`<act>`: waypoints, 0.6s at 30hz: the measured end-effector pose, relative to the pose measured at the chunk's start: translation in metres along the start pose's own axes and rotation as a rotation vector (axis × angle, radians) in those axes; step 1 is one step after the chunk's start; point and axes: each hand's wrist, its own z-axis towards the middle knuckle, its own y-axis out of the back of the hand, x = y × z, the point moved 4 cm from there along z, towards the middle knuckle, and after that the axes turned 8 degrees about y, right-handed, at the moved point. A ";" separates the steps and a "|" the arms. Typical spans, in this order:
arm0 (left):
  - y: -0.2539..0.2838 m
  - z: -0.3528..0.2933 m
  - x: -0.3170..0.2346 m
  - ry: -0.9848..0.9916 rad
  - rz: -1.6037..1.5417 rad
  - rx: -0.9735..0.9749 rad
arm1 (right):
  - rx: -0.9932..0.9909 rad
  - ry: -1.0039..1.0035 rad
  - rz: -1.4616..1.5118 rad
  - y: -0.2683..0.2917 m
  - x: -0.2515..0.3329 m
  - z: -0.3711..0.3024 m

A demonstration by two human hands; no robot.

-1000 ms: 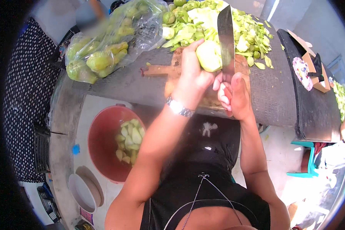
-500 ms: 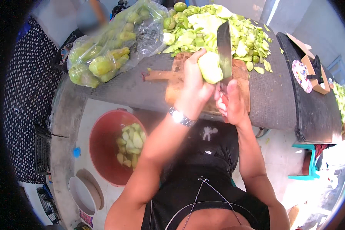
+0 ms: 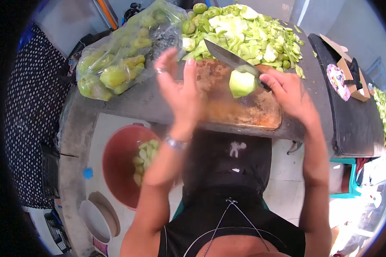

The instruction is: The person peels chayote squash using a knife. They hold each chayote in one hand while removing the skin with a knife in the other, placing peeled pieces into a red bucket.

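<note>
My right hand (image 3: 292, 91) grips the handle of a broad kitchen knife (image 3: 227, 55), its blade slanting up to the left. Just below the blade, over the wooden cutting board (image 3: 261, 112), is a peeled pale-green fruit (image 3: 242, 84) that looks like a chayote; I cannot tell whether it rests on the board. My left hand (image 3: 178, 92), slightly blurred, is raised by the board's left side, fingers apart and holding nothing. It hides the board's handle. Behind the board, a heap of green peelings (image 3: 244, 32) covers the table.
At the back left lies a clear plastic bag (image 3: 116, 64) of green fruits. On the floor to the left stand a reddish tub (image 3: 116, 171) with peeled pieces and a pale basin (image 3: 92, 220). A cardboard box (image 3: 351, 79) sits on the black table at right.
My left hand has let go of the peeled fruit and moved left, opening. The knife, upright before, now tilts left over the fruit as my right hand has moved right.
</note>
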 end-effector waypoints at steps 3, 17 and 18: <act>-0.010 0.034 -0.081 -0.495 0.309 0.355 | 0.173 0.112 -0.128 0.002 0.002 0.015; -0.090 -0.003 0.024 -0.333 0.750 1.683 | 0.287 0.282 -0.314 -0.033 -0.039 -0.007; -0.083 -0.011 0.025 -0.357 0.631 1.611 | 0.268 0.319 -0.307 -0.041 -0.039 -0.017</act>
